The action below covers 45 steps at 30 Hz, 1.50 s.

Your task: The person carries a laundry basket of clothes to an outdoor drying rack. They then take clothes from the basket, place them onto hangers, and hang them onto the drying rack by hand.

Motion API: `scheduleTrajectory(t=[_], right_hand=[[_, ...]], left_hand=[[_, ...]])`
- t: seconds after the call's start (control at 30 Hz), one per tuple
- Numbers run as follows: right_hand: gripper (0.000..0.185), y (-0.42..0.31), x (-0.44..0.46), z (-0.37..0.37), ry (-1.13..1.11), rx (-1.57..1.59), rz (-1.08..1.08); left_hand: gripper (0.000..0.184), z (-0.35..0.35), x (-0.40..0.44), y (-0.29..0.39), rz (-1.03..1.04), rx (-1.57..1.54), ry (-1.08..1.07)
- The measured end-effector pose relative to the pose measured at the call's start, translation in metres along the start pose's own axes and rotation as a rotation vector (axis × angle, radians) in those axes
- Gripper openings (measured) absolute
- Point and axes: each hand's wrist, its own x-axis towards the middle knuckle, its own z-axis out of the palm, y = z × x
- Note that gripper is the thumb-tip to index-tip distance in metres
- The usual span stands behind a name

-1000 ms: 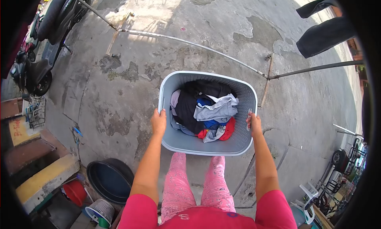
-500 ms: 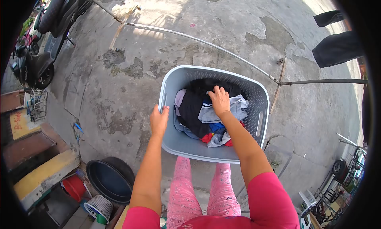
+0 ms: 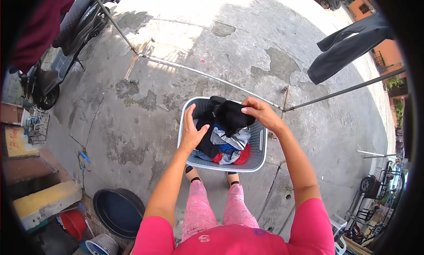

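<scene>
A grey laundry basket point(image 3: 262, 155) stands on the concrete in front of my feet, holding black, grey, blue and red clothes. My right hand point(image 3: 260, 112) pinches a black garment point(image 3: 232, 117) by its edge and holds it up over the far part of the basket. My left hand point(image 3: 192, 130) is over the basket's left side, its thumb and fingers apart, with nothing in it. Below the raised garment lie a grey cloth point(image 3: 240, 138) and a red cloth point(image 3: 242, 155).
A metal pipe frame point(image 3: 212, 80) crosses beyond the basket. Dark trousers point(image 3: 349, 45) hang at the upper right, a maroon cloth point(image 3: 39, 29) at the upper left. A motorcycle point(image 3: 53, 78) stands left; a black basin point(image 3: 118, 213) sits lower left.
My right hand left the basket's rim, reached into the clothes and lifted the black garment. My left hand let go of the rim and opened. The basket now appears lower and farther off.
</scene>
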Motion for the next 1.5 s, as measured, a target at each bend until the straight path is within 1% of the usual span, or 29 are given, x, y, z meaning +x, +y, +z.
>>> scheduleTrajectory(t=[0.07, 0.13, 0.2, 0.23, 0.27, 0.33, 0.37, 0.4, 0.43, 0.47, 0.53, 0.6, 0.67, 0.7, 0.77, 0.83, 0.87, 0.93, 1.0, 1.07, 1.13, 1.2, 1.23, 1.27, 1.3, 1.37, 1.4, 1.43, 1.5], right_hand=[[0.013, -0.067, -0.013, -0.001, -0.003, 0.032, -0.01], [0.012, -0.112, -0.021, 0.004, 0.004, 0.185, -0.091], [0.019, -0.154, -0.033, 0.008, 0.15, 0.339, -0.194], [0.031, -0.177, -0.044, 0.006, 0.149, 0.477, -0.212], [0.039, -0.192, -0.055, 0.0, 0.09, 0.472, -0.262], [0.027, -0.179, -0.056, -0.017, 0.168, 0.27, -0.443], [0.027, -0.171, -0.054, -0.032, 0.17, 0.277, -0.455], [0.022, -0.162, -0.052, -0.047, 0.226, -0.451, -0.543], [0.019, -0.157, -0.056, -0.055, 0.275, -1.186, -0.581], [0.019, -0.157, -0.062, -0.054, 0.294, -1.182, -0.588], [0.016, -0.161, -0.072, -0.047, 0.79, -1.145, -0.681], [0.021, -0.168, -0.077, -0.049, 0.901, -1.131, -0.638], [0.03, -0.171, -0.081, -0.053, 1.036, -1.124, -0.65], [0.038, -0.164, -0.077, -0.058, 1.011, -1.14, -0.625], [0.04, -0.162, -0.076, -0.064, 0.966, -1.102, -0.608], [0.042, -0.163, -0.075, -0.063, 0.902, -1.061, -0.589], [0.041, -0.167, -0.072, -0.064, 0.834, -0.964, -0.53], [0.041, -0.179, -0.069, -0.06, 0.751, -0.862, -0.481], [0.038, -0.196, -0.064, -0.049, 0.682, -0.764, -0.804], [0.029, -0.238, -0.082, -0.008, 0.54, -0.819, -0.849], [0.023, -0.262, -0.088, 0.03, 0.453, -0.97, -1.083], [0.017, -0.278, -0.088, 0.056, 0.482, -1.12, -1.149], [0.014, -0.284, -0.088, 0.057, 0.569, -1.117, -1.215], [0.005, -0.289, -0.085, 0.053, 0.722, -1.078, -1.342], [0.004, -0.29, -0.082, 0.047, 0.805, -1.131, -1.31], [0.002, -0.281, -0.069, 0.04, 0.928, -1.211, -1.148], [0.008, -0.272, -0.06, 0.038, 0.921, -1.221, -0.979], [0.014, -0.26, -0.051, 0.042, 0.918, -1.129, -0.923], [0.02, -0.243, -0.03, 0.055, 0.906, -1.033, -0.884]], left_hand=[[0.075, -0.018, 0.026, 0.07, 0.102, -0.022, -0.172], [0.063, -0.029, 0.038, 0.125, 0.138, 0.135, -0.146], [0.055, -0.041, 0.05, 0.127, 0.205, 0.147, -0.069], [0.047, -0.047, 0.056, 0.128, 0.24, 0.148, -0.004], [0.033, -0.056, 0.06, 0.126, 0.283, 0.154, 0.068], [0.025, -0.081, 0.064, 0.129, 0.2, 0.235, 0.087], [0.022, -0.097, 0.07, 0.141, 0.045, 0.053, 0.019], [0.019, -0.112, 0.073, 0.157, -0.111, -0.128, -0.052], [0.019, -0.122, 0.073, 0.176, -0.138, -0.361, -0.072], [0.02, -0.133, 0.072, 0.199, -0.127, -0.318, -0.136], [0.024, -0.144, 0.058, 0.255, -0.124, -0.249, -0.226], [0.027, -0.15, 0.049, 0.289, -0.095, -0.426, -0.258], [0.029, -0.158, 0.044, 0.315, -0.032, -0.444, -0.28], [0.031, -0.162, 0.046, 0.316, 0.0, -0.412, -0.294], [0.033, -0.172, 0.052, 0.313, 0.033, -0.372, -0.298], [0.036, -0.176, 0.047, 0.31, 0.199, -0.084, -0.386], [0.036, -0.176, 0.043, 0.306, 0.191, -0.076, -0.377], [0.036, -0.169, 0.027, 0.316, 0.295, 0.5, -0.379], [0.039, -0.16, 0.008, 0.317, 0.341, 0.612, -0.332], [0.045, -0.147, -0.007, 0.315, 0.655, 0.874, -0.101], [0.048, -0.123, -0.017, 0.324, 0.522, 0.748, 0.092], [0.039, -0.12, -0.012, 0.312, 0.321, 0.766, 0.301], [0.039, -0.129, -0.007, 0.309, 0.31, 0.767, 0.311], [0.037, -0.144, -0.001, 0.306, 0.424, 0.771, 0.51], [0.034, -0.158, 0.0, 0.306, 0.537, 0.769, 0.707], [0.032, -0.189, -0.004, 0.337, 0.532, 0.908, 0.707], [0.032, -0.202, -0.005, 0.347, 0.535, 0.99, 0.714], [0.032, -0.21, -0.007, 0.357, 0.526, 0.996, 0.72], [0.038, -0.224, -0.01, 0.367, 0.333, 1.051, 0.568]])
